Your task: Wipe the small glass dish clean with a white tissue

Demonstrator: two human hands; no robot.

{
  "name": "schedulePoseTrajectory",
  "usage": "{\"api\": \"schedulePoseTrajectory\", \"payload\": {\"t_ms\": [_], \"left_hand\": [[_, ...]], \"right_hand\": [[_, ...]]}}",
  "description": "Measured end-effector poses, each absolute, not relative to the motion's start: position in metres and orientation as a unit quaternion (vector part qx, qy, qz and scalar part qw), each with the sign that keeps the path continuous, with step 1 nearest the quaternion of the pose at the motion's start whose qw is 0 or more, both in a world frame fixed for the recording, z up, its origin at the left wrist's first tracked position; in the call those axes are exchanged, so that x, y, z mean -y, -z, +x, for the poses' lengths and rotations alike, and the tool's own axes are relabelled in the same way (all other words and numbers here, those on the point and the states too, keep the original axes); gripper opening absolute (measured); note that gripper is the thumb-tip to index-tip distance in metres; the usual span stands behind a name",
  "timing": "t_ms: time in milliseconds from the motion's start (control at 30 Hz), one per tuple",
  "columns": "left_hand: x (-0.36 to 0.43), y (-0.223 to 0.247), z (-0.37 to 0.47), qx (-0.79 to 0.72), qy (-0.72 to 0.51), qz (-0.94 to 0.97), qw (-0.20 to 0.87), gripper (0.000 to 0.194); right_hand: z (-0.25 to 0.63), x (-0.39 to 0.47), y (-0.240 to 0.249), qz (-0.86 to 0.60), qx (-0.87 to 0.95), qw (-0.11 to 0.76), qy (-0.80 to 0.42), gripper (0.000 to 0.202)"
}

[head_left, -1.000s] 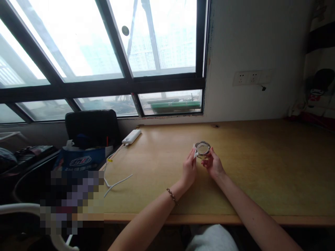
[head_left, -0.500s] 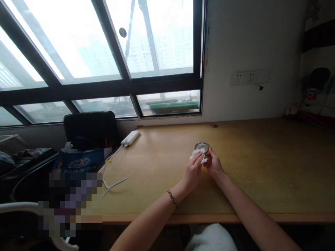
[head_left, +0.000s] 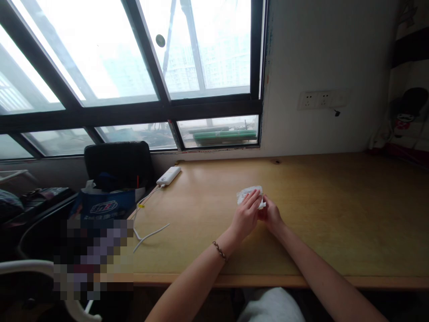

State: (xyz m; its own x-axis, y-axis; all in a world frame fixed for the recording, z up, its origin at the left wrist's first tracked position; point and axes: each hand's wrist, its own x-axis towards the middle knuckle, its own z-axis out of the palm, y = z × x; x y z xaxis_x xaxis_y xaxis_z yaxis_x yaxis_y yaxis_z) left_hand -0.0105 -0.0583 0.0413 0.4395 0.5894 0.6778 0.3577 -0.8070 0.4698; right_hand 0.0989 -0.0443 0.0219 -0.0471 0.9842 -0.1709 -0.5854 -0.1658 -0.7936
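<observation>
My left hand [head_left: 247,212], with a braided bracelet on its wrist, presses a crumpled white tissue [head_left: 250,192] with its fingers together. Close against it on the right, my right hand [head_left: 271,214] has its fingers wrapped round the edge of a small round object, which the tissue and the left hand now mostly hide. Both hands are above the middle of the wooden table [head_left: 201,241].
A white power bank [head_left: 169,176] with a white cable [head_left: 152,234] lies at the table's left edge. Left of the table are a black chair [head_left: 118,163] and a blue bag [head_left: 103,205]. The window and wall sockets [head_left: 316,99] are behind.
The tissue and my left hand's fingers have moved left and up over the round object, whose metallic rim showed before and is now covered. The view has shifted slightly.
</observation>
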Motion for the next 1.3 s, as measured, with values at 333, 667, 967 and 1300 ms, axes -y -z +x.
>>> {"api": "schedulePoseTrajectory", "payload": {"t_ms": [333, 667, 967, 1300], "left_hand": [[0.042, -0.041, -0.017, -0.392, -0.560, 0.667, 0.298, 0.030], [0.041, -0.030, -0.018, -0.443, -0.546, 0.640, 0.311, 0.037], [0.048, -0.036, -0.017, -0.302, -0.496, 0.796, 0.172, 0.035], [0.044, -0.040, -0.023, -0.294, -0.437, 0.847, 0.070, 0.039]], "right_hand": [[0.099, 0.052, -0.024, -0.369, 0.312, 0.589, -0.648, 0.026], [0.109, 0.048, -0.032, -0.314, 0.249, 0.627, -0.668, 0.020], [0.109, 0.044, -0.024, -0.326, 0.239, 0.602, -0.688, 0.022], [0.106, 0.043, -0.020, -0.333, 0.256, 0.592, -0.688, 0.024]]}}
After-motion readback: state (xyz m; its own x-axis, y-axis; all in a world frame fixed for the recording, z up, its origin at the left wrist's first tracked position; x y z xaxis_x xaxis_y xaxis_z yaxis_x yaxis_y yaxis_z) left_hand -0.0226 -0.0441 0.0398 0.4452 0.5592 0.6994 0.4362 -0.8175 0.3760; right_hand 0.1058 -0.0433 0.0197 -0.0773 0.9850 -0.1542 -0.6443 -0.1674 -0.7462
